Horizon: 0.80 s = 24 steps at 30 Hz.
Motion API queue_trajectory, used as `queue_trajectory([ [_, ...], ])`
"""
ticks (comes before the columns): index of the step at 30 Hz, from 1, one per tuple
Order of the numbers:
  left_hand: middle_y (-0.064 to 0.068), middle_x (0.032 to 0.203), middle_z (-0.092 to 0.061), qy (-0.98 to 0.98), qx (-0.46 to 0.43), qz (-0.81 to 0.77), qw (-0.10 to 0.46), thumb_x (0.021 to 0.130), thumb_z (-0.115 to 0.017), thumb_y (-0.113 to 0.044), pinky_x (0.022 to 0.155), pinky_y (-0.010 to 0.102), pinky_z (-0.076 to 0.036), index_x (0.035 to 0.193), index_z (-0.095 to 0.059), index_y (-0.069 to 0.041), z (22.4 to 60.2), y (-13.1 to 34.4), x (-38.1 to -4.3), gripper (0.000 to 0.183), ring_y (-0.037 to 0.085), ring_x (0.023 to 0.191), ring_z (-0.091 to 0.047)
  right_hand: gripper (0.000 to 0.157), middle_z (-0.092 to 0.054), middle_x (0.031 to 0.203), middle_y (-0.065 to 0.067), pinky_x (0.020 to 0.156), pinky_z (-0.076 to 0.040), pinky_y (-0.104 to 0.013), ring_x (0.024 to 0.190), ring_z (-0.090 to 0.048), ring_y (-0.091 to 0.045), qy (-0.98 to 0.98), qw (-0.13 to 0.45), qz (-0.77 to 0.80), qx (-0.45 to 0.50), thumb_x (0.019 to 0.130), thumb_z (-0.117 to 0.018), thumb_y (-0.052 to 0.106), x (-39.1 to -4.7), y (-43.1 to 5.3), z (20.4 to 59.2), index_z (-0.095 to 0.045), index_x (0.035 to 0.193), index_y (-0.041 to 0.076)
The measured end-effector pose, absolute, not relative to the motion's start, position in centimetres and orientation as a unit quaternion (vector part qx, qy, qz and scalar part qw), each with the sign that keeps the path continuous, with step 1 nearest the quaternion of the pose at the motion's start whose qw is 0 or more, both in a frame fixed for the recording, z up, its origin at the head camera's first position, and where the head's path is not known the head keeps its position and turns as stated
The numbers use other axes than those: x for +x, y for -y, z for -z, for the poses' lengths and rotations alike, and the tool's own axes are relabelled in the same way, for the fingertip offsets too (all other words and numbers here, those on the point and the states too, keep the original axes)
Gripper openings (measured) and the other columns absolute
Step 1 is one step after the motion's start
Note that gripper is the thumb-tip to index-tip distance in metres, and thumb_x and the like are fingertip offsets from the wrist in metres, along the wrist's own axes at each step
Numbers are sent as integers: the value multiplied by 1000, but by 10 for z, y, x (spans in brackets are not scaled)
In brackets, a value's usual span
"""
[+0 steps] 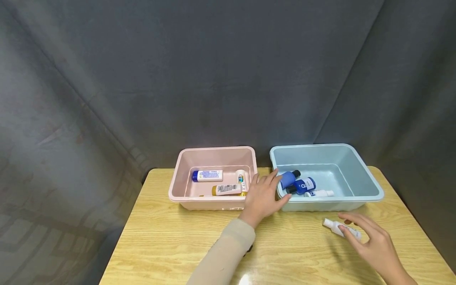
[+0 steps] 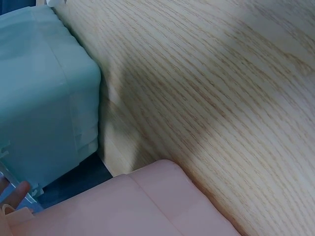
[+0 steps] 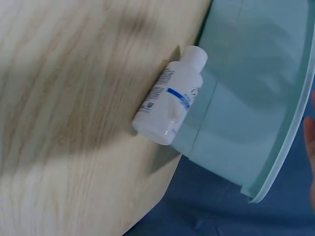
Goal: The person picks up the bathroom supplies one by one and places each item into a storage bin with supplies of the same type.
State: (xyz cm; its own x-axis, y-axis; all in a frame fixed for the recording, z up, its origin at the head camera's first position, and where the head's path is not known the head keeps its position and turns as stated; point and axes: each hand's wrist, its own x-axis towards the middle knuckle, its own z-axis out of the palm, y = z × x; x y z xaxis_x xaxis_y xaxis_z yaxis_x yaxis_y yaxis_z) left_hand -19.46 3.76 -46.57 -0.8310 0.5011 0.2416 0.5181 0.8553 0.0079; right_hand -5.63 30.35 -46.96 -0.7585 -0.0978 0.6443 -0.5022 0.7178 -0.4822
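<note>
A white bottle (image 1: 333,226) with a white cap lies on the wooden table in front of the light blue bin (image 1: 331,205). My right hand (image 1: 374,239) hovers by it, thumb and fingers apart, with nothing gripped. In the right wrist view the same white bottle (image 3: 170,103) lies on its side, label facing up, and fingers (image 3: 310,140) show at the right edge. My left hand (image 1: 262,196) is spread over the gap between the two bins, its fingertips near the blue bin's left rim. Left fingers (image 2: 17,195) also appear in the left wrist view's lower left corner.
Inside the blue bin are a blue bottle (image 1: 286,179), a darker blue bottle (image 1: 304,185) and a white bottle (image 1: 318,193). The pink bin (image 1: 210,204) holds a blue-capped white bottle (image 1: 208,175) and gold-capped tubes (image 1: 228,189). A dark curtain (image 1: 221,79) hangs behind.
</note>
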Motion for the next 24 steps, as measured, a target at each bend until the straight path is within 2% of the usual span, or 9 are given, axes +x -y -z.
queue_trajectory([
  [2, -7, 159, -32, 956, -265, 36, 118, 94, -26, -74, 116, 46, -25, 148, -46, -27, 465, -38, -194, 74, 14, 129, -51, 47, -68, 105, 2, 93, -32, -3, 103, -50, 13, 890, 284, -324, 152, 69, -82, -8, -54, -304, 471, -73, 112, 7],
  [4, -7, 159, -33, 956, -266, 38, 120, 94, -27, -74, 116, 46, -25, 148, -47, -27, 465, -38, -195, 74, 14, 128, -51, 51, -68, 108, 0, 95, -28, -1, 110, -45, 18, 901, 272, -310, 138, 66, -84, -8, -52, -303, 472, -73, 113, 10],
  [8, -7, 158, -34, 956, -265, 42, 120, 94, -31, -73, 115, 46, -26, 147, -47, -27, 464, -38, -194, 73, 14, 127, -52, 50, -66, 116, 2, 95, -21, 2, 117, -34, 23, 916, 249, -291, 120, 69, -86, 0, -49, -304, 475, -71, 115, 15],
  [11, -7, 158, -34, 956, -264, 41, 121, 94, -31, -73, 115, 46, -26, 147, -47, -27, 464, -38, -195, 72, 14, 127, -52, 45, -65, 118, 1, 93, -18, 3, 115, -33, 23, 928, 219, -286, 97, 76, -85, 8, -48, -307, 476, -70, 117, 17],
  [14, -8, 158, -34, 956, -263, 35, 124, 94, -28, -74, 115, 45, -26, 147, -47, -29, 463, -38, -195, 73, 12, 127, -52, 41, -67, 110, -8, 88, -22, 2, 107, -43, 18, 935, 190, -292, 69, 80, -83, 13, -48, -310, 478, -69, 118, 16],
  [18, -8, 158, -34, 956, -265, 35, 123, 94, -31, -74, 116, 45, -26, 147, -46, -29, 462, -38, -195, 72, 13, 127, -52, 39, -68, 103, -5, 79, -28, -1, 94, -50, 14, 932, 169, -319, 38, 82, -81, 13, -49, -314, 484, -69, 120, 12],
  [21, -7, 158, -34, 956, -266, 36, 116, 93, -33, -73, 116, 46, -25, 148, -46, -28, 462, -38, -194, 72, 13, 128, -52, 40, -67, 106, -3, 77, -29, -3, 96, -47, 16, 932, 157, -327, 24, 84, -80, 16, -49, -318, 490, -68, 121, 12],
  [24, -7, 159, -33, 957, -264, 37, 113, 93, -34, -73, 116, 46, -25, 148, -45, -28, 463, -38, -193, 72, 13, 128, -52, 42, -67, 114, -7, 78, -36, -14, 100, -50, 7, 937, 142, -318, 13, 84, -80, 19, -50, -322, 495, -67, 123, 12],
])
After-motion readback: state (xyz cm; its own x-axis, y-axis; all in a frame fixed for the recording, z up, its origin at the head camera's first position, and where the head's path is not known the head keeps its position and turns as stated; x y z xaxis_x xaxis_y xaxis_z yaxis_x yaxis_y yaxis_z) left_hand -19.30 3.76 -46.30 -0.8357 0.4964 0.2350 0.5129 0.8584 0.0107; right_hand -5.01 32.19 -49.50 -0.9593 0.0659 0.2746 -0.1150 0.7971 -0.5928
